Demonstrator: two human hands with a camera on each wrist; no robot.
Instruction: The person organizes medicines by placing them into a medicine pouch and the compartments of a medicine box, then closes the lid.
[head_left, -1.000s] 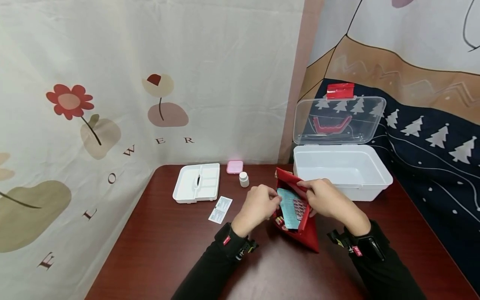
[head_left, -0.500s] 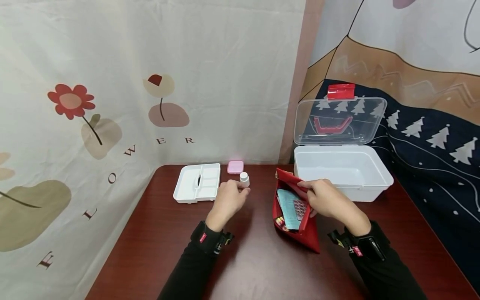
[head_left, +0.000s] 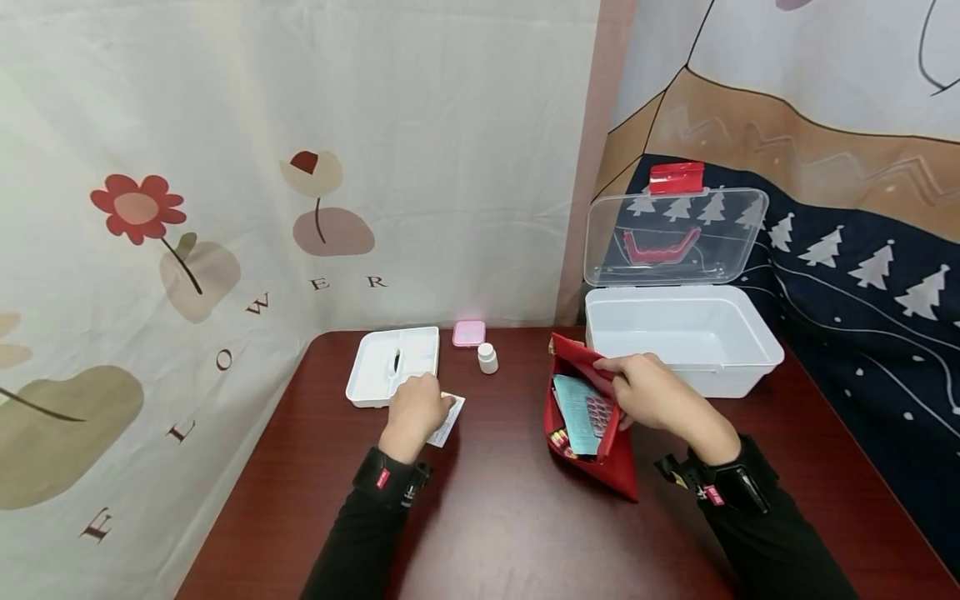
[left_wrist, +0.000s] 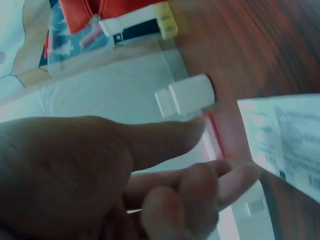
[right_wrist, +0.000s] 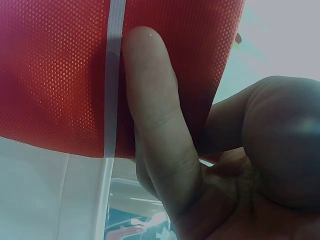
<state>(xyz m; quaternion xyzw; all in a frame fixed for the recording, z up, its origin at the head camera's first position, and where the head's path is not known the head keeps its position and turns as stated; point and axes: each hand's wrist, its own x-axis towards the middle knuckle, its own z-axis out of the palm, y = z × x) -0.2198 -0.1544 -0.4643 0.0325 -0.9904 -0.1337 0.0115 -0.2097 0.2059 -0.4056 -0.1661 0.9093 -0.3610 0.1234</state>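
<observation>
On my screen, the right hand (head_left: pixel 651 392) pinches the rim of the red pouch (head_left: pixel 619 468), near the left end of the white box (head_left: pixel 697 385); I judge its cloth soft and easily folded. Well left of this box lies the white packet (head_left: pixel 452 423), probably light and thin, best taken by one edge. Beside it, the left hand (head_left: pixel 415 410) grasps nothing, thumb and fingers apart.

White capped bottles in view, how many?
1: a white bottle in front of the pink case, right of the white case in the head view. The red pouch may hide more.
</observation>
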